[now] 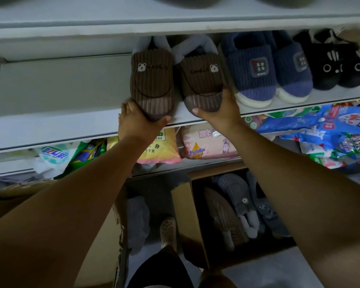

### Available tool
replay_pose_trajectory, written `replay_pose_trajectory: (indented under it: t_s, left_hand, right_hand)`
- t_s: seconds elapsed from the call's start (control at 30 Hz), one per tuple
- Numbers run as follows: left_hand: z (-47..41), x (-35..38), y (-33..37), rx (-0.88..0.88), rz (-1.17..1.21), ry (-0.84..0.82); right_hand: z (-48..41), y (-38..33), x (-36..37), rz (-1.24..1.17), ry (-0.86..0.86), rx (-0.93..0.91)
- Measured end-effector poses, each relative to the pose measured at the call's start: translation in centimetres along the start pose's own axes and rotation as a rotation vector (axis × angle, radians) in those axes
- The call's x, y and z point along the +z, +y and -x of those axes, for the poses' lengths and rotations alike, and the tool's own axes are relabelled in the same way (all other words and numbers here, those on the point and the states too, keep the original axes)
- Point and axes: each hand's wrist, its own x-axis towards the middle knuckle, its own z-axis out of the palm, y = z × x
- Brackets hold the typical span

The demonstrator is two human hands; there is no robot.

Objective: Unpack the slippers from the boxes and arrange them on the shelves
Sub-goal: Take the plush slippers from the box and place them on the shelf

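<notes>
Two brown corduroy slippers with a bear and "cookie" on top lie side by side on the white shelf (50, 123), toes toward me. My left hand (137, 123) grips the toe of the left brown slipper (152, 80). My right hand (220, 113) grips the toe of the right brown slipper (202, 82). To their right stand a blue pair (264, 71) and a black cat-face pair (337, 65). Below, an open cardboard box (185, 208) holds several more slippers (233, 206).
The shelf's left half is bare. An upper shelf (175, 19) carries dark slippers, mostly cut off. The lower shelf holds detergent and wipe packs (208, 142) and blue bags (330, 125). A second box (104, 235) stands at left; my foot in a clog (168, 231) is between.
</notes>
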Motion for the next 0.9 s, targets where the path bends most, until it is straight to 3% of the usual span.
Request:
replay_pose_trajectory:
  t_s: [0.27, 0.37, 0.57, 0.8, 0.9]
  left_hand:
    - [5.3, -0.1, -1.9, 0.204, -0.070, 0.123]
    - [9.0, 1.9, -2.4, 0.312, -0.145, 0.101]
    - [16.3, 7.9, -2.3, 0.488, -0.305, -0.208]
    - [24.3, 15.2, -1.7, 0.381, -0.475, -0.527]
    - [27.0, 18.4, -0.2, 0.336, -0.500, -0.599]
  right_hand:
    - [5.8, 3.2, -2.6, 0.235, -0.090, -0.151]
    - [9.0, 6.0, -3.6, 0.269, -0.167, -0.182]
    - [14.7, 15.2, -5.8, 0.321, -0.300, -0.056]
    - [19.5, 26.0, -10.0, 0.392, -0.492, 0.217]
    - [20.1, 31.5, -11.3, 0.376, -0.437, 0.197]
